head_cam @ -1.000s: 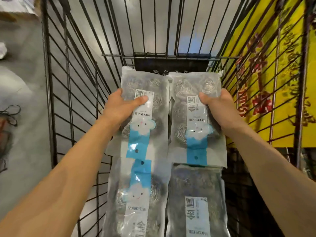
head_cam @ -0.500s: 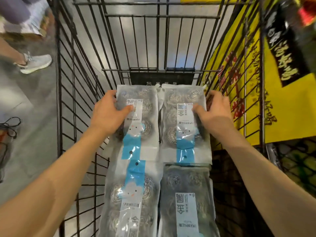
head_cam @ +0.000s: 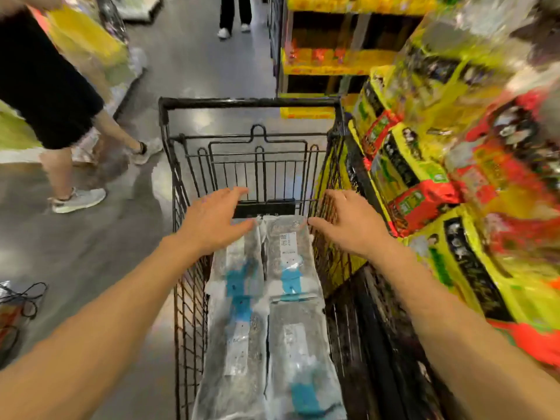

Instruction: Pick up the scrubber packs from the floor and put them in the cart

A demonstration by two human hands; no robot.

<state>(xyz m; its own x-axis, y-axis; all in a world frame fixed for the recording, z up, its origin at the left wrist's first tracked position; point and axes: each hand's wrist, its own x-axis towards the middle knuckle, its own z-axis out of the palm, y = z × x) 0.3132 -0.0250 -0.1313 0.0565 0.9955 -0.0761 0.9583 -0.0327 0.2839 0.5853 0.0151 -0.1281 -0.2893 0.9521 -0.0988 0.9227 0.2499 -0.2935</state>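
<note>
Black wire cart holds clear scrubber packs with blue-and-white labels beside yellow-and-red bags.

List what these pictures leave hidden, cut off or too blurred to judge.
- Head view: the packs run off the bottom edge, so their count is unclear.
- The cart floor is covered by the packs.
- Pack labels are too blurred to read.
- The left hand covers the far-left pack's top corner; whether it or the right hand touches the packs is unclear.
- The shelf bags are motion-blurred.
</note>
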